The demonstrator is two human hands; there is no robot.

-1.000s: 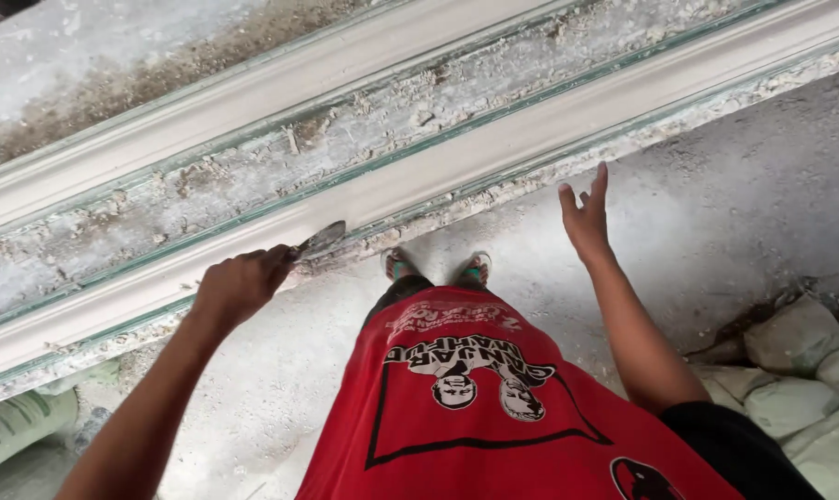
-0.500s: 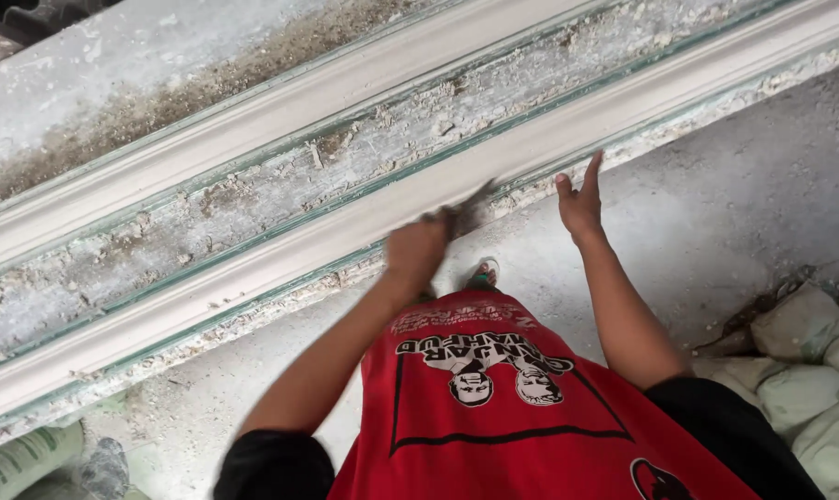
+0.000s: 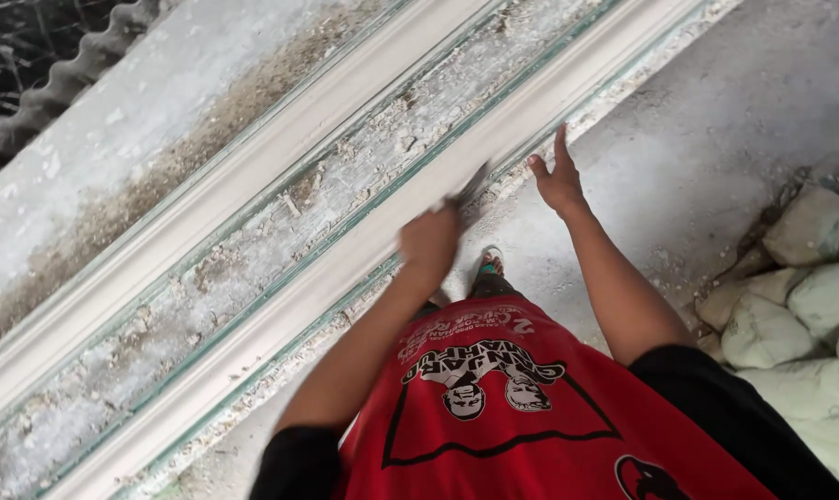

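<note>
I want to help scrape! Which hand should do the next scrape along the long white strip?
Probably the left hand: it grips the scraper, whose blade lies on the white strip. The right hand is open and holds no tool, fingers up by the strip's edge.

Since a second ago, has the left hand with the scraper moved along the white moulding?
Yes. The left hand and scraper slid rightward along the white moulding, ending close to the right hand.
</note>
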